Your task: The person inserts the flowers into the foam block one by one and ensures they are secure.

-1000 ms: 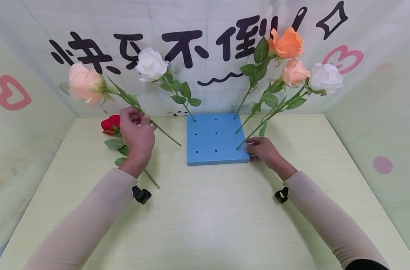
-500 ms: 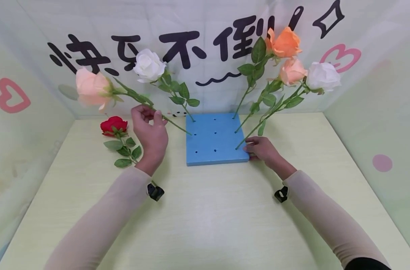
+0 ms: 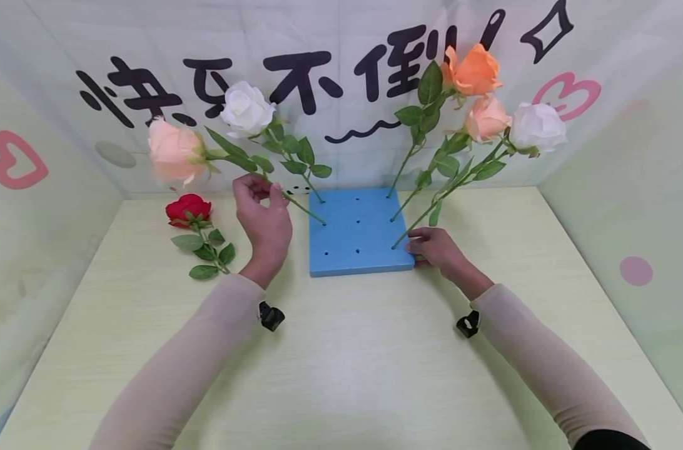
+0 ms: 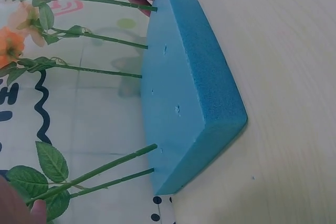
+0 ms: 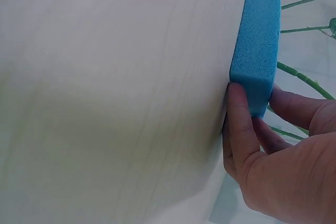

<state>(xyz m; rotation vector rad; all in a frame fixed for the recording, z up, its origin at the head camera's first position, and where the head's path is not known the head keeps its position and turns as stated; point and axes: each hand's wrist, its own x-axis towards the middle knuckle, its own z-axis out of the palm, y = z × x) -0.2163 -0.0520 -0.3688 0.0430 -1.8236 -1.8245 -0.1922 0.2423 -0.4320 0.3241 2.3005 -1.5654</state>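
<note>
My left hand pinches the stem of a pale pink rose, whose bloom leans up and to the left. The stem's lower end meets the blue foam block at its left middle hole; whether it has entered cannot be told. My right hand grips the block's right side near the front corner, thumb on top and fingers at the lower edge in the right wrist view. A white rose stands in the back left hole. Along the right side stand an orange rose, a peach rose and another white rose.
A red rose lies on the pale table left of the block, its lower stem hidden by my left arm. Behind the table hangs a white cloth with black lettering. Light green side panels border both sides.
My left hand has moved right with the pale pink rose, bringing its stem end from above the table to the block's left middle hole. The right hand has stayed in place.
</note>
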